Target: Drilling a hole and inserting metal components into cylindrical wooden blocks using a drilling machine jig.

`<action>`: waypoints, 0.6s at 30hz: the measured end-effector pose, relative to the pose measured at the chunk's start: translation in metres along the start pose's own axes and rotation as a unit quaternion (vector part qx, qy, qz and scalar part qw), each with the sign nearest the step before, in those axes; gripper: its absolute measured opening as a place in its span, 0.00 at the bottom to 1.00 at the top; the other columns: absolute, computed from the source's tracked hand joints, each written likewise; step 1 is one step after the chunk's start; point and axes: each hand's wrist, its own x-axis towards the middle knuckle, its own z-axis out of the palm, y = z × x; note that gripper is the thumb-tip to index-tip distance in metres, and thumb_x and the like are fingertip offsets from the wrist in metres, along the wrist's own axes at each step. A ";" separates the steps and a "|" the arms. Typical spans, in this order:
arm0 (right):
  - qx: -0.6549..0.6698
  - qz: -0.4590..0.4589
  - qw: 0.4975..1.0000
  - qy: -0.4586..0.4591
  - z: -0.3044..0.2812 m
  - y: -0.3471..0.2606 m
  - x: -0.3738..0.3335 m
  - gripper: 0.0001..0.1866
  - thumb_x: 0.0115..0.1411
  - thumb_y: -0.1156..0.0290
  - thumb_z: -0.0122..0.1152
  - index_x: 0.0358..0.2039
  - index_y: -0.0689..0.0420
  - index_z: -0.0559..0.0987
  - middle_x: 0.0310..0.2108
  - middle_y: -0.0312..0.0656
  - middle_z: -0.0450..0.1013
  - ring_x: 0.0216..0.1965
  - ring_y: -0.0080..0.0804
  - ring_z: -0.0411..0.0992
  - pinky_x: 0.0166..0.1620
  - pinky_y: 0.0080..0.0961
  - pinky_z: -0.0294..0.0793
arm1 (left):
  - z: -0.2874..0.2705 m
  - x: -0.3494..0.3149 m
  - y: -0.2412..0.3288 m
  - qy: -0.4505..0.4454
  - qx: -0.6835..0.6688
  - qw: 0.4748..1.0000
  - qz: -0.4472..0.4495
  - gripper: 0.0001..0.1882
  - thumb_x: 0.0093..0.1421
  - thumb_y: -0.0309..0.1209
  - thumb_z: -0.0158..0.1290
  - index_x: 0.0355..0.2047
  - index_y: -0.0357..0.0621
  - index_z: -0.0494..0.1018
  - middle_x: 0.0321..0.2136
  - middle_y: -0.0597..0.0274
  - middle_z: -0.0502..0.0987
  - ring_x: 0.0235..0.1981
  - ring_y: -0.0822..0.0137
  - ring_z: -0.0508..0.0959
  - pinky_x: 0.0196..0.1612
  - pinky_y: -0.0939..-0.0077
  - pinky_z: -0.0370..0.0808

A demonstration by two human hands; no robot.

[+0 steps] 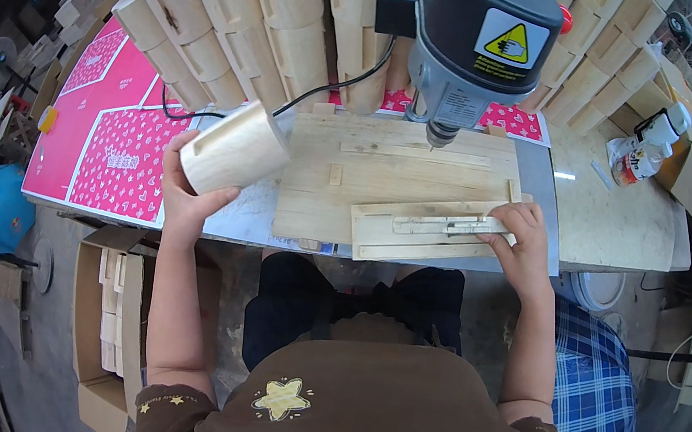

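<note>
My left hand (188,199) grips a pale wooden cylinder (239,147) with a long slot cut in its side, held tilted over the left part of the table. Over the baseboard's near right corner, the fingers of my right hand (528,246) close on the end of a silvery metal clamp-like piece (466,226). That piece lies along a narrow wooden jig board (374,241) with raised strips. Behind it a flat wooden baseboard (303,195) rests under the bench drill press (475,63), whose chuck (442,135) and thin bit point downward.
Stacks of similar slotted wooden cylinders (253,5) stand behind the table. A black cable (342,81) runs left from the drill. On the right are a plastic bottle (634,165) and an open carton (690,180). A cardboard box (126,335) of wooden parts sits below left.
</note>
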 end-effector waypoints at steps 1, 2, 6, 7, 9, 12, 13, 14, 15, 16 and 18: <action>-0.014 -0.020 1.000 0.007 -0.002 -0.007 0.001 0.16 0.37 0.77 0.66 0.30 0.59 0.75 0.31 0.39 0.72 0.36 0.40 0.65 0.41 0.32 0.64 | -0.003 -0.002 0.003 0.028 0.009 0.999 0.020 0.44 0.33 0.22 0.66 0.52 0.45 0.58 0.44 0.58 0.68 0.46 0.62 0.71 0.48 0.68 0.72; -0.025 -0.042 0.999 0.014 -0.003 -0.015 0.002 0.15 0.36 0.78 0.65 0.29 0.58 0.75 0.31 0.39 0.72 0.36 0.41 0.65 0.41 0.32 0.64 | -0.008 -0.005 0.005 0.037 0.016 0.999 0.030 0.44 0.34 0.23 0.66 0.53 0.46 0.58 0.45 0.58 0.68 0.46 0.62 0.71 0.48 0.67 0.71; -0.072 -0.175 0.977 0.096 0.000 -0.047 -0.007 0.16 0.32 0.78 0.63 0.28 0.56 0.76 0.31 0.36 0.72 0.33 0.38 0.64 0.38 0.34 0.65 | -0.016 -0.015 0.012 0.079 -0.020 0.994 0.069 0.43 0.34 0.22 0.65 0.53 0.45 0.57 0.46 0.58 0.68 0.48 0.62 0.70 0.50 0.68 0.69; -0.067 -0.182 0.977 0.093 0.003 -0.054 -0.010 0.16 0.32 0.78 0.63 0.28 0.56 0.76 0.31 0.36 0.72 0.33 0.38 0.64 0.38 0.34 0.65 | -0.017 -0.016 0.013 0.088 -0.016 0.993 0.071 0.43 0.34 0.22 0.65 0.53 0.45 0.57 0.46 0.58 0.68 0.48 0.62 0.70 0.50 0.68 0.69; -0.084 -0.268 0.951 0.132 0.011 -0.067 -0.014 0.15 0.33 0.77 0.62 0.27 0.57 0.77 0.31 0.35 0.72 0.32 0.35 0.64 0.35 0.32 0.65 | -0.020 -0.018 0.016 0.110 -0.048 0.989 0.090 0.43 0.35 0.22 0.65 0.53 0.45 0.58 0.46 0.58 0.68 0.48 0.62 0.70 0.50 0.68 0.69; -0.096 -0.304 0.942 0.106 0.008 -0.069 -0.016 0.16 0.32 0.76 0.60 0.29 0.57 0.79 0.32 0.35 0.73 0.29 0.32 0.62 0.33 0.29 0.64 | -0.023 -0.023 0.021 0.140 -0.054 0.985 0.086 0.43 0.35 0.22 0.64 0.53 0.45 0.57 0.45 0.58 0.68 0.48 0.62 0.69 0.50 0.67 0.69; -0.119 -0.312 0.938 0.094 0.001 -0.073 -0.016 0.17 0.32 0.75 0.59 0.29 0.58 0.79 0.32 0.35 0.73 0.29 0.31 0.62 0.33 0.29 0.64 | -0.025 -0.024 0.022 0.147 -0.055 0.984 0.083 0.43 0.35 0.21 0.64 0.53 0.45 0.57 0.45 0.58 0.67 0.48 0.62 0.69 0.50 0.67 0.69; -0.135 -0.354 0.918 0.117 -0.006 -0.082 -0.019 0.19 0.31 0.73 0.58 0.30 0.59 0.79 0.33 0.35 0.73 0.28 0.30 0.61 0.33 0.29 0.63 | -0.027 -0.028 0.023 0.152 -0.057 0.983 0.080 0.43 0.35 0.21 0.64 0.54 0.46 0.57 0.45 0.58 0.67 0.48 0.63 0.69 0.50 0.67 0.69; -0.132 -0.358 0.917 0.116 -0.010 -0.088 -0.016 0.19 0.31 0.73 0.58 0.30 0.59 0.79 0.33 0.35 0.73 0.28 0.30 0.61 0.33 0.29 0.63 | -0.030 -0.031 0.024 0.157 -0.055 0.983 0.081 0.43 0.35 0.21 0.64 0.54 0.46 0.57 0.45 0.58 0.67 0.48 0.63 0.69 0.50 0.67 0.69; -0.116 -0.373 0.914 0.108 -0.013 -0.093 -0.013 0.19 0.31 0.72 0.58 0.30 0.58 0.79 0.33 0.35 0.73 0.28 0.30 0.61 0.33 0.29 0.63 | -0.033 -0.034 0.025 0.168 -0.066 0.980 0.078 0.43 0.35 0.21 0.64 0.54 0.45 0.56 0.45 0.58 0.67 0.48 0.62 0.69 0.50 0.67 0.68; -0.097 -0.369 0.922 0.066 -0.012 -0.093 -0.006 0.18 0.31 0.75 0.59 0.30 0.58 0.79 0.33 0.35 0.73 0.29 0.32 0.61 0.33 0.30 0.64 | -0.034 -0.033 0.024 0.168 -0.084 0.979 0.076 0.43 0.35 0.21 0.64 0.54 0.45 0.56 0.45 0.58 0.67 0.49 0.62 0.69 0.51 0.66 0.68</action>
